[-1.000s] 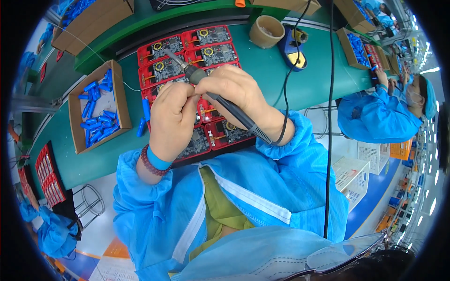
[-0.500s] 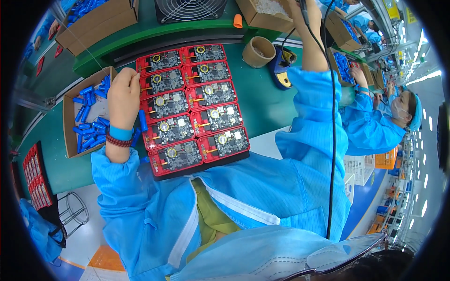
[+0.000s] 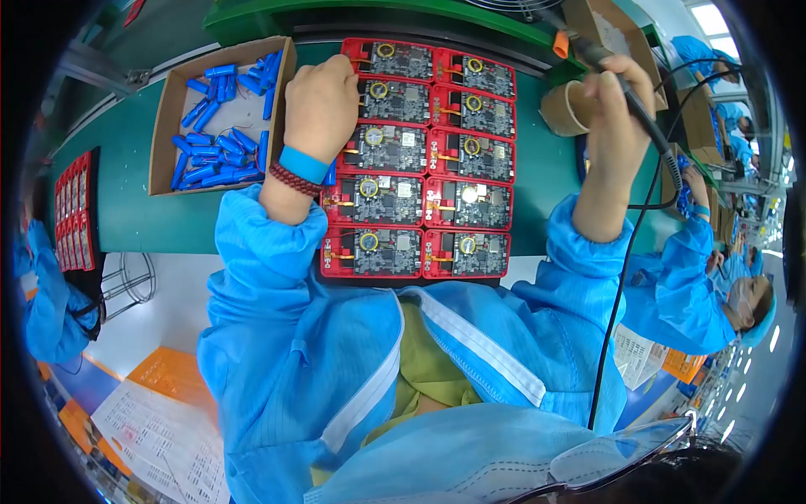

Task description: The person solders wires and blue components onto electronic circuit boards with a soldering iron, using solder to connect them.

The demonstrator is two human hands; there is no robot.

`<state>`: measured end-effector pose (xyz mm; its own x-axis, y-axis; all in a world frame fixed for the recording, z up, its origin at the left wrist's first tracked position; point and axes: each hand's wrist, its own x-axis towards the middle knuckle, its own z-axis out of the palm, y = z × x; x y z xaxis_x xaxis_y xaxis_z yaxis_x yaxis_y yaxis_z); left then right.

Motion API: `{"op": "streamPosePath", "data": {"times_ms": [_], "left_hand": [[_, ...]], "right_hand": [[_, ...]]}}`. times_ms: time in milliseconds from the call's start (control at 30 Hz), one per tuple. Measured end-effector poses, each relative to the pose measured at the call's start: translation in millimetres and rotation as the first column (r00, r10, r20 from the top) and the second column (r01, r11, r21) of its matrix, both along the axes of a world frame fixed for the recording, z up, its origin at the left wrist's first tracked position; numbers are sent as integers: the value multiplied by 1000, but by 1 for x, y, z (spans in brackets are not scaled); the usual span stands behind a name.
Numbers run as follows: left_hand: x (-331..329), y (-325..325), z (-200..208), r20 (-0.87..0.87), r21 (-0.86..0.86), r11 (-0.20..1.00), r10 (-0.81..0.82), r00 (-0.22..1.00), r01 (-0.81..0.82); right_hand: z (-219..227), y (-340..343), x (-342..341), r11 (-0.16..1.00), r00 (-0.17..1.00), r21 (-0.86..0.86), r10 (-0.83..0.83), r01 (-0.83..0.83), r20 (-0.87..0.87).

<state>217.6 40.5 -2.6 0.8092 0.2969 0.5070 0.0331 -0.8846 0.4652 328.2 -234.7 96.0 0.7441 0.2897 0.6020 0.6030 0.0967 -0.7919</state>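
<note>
A tray of red frames [image 3: 428,151] holds dark circuit boards [image 3: 390,149], each with a round coin cell, in two columns. At the far left corner of these boards my left hand [image 3: 321,105] is closed, its fingertips curled out of sight. What it pinches is hidden. My right hand [image 3: 620,126] grips a soldering iron [image 3: 630,97] by its handle, raised to the right of the boards. Blue cylindrical batteries [image 3: 222,155] lie in a cardboard box [image 3: 168,118] left of my left hand. Another blue battery [image 3: 329,175] shows partly beside my left wrist.
Behind my right hand stands a brown cardboard tube [image 3: 564,111], near an orange cap [image 3: 561,44]. A green rail [image 3: 336,18] borders the bench's far side. The iron's black cable [image 3: 617,311] hangs past my right arm. A co-worker [image 3: 697,286] sits at right.
My right hand has come back nearer with the soldering iron, from the far right toward the boards. The left hand remains closed near the boards' far left corner. The whole view has shifted.
</note>
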Motion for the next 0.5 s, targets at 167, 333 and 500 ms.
{"op": "streamPosePath", "data": {"times_ms": [167, 333, 500], "left_hand": [[-3, 10, -12, -35, -71, 997, 17, 999, -19], [1, 14, -22, -58, -275, 961, -15, 998, -2], [3, 19, -30, -74, -292, 956, -57, 996, 33]], "right_hand": [[-32, 47, -33, 934, 930, -106, 318, -341, -186], [-62, 83, -37, 906, 920, -224, 306, -360, -244], [-67, 91, -33, 900, 928, -261, 294, -350, -229]]}}
